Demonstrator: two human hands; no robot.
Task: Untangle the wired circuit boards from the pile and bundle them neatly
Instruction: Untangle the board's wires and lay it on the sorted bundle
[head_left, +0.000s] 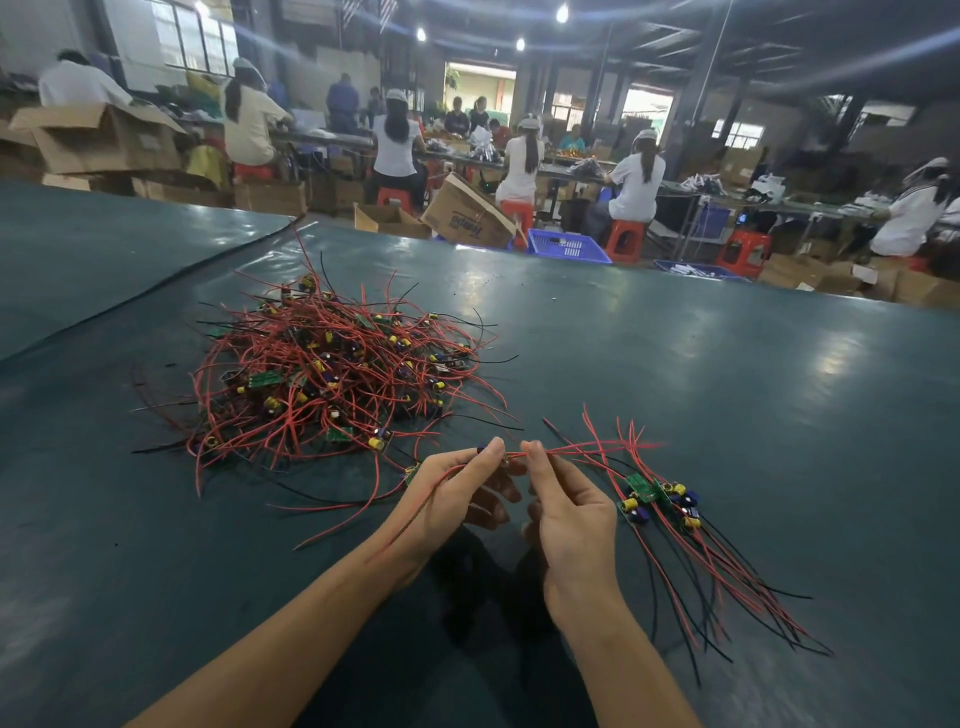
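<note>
A tangled pile (332, 374) of small green circuit boards with red and black wires lies on the dark green table, up and left of my hands. My left hand (457, 493) pinches a small board with red wires that trail back over my wrist. My right hand (566, 514) pinches red wires right beside it, fingertips nearly touching the left hand's. To the right lies a sorted bunch of boards (660, 501), their red and black wires (727, 587) fanned toward the lower right and some red ends pointing up.
The dark green table (727, 364) stretches far ahead and to both sides, with a seam (156, 291) running at the upper left. Beyond its far edge stand cardboard boxes (467, 213), a blue crate (566, 244), red stools and several seated workers.
</note>
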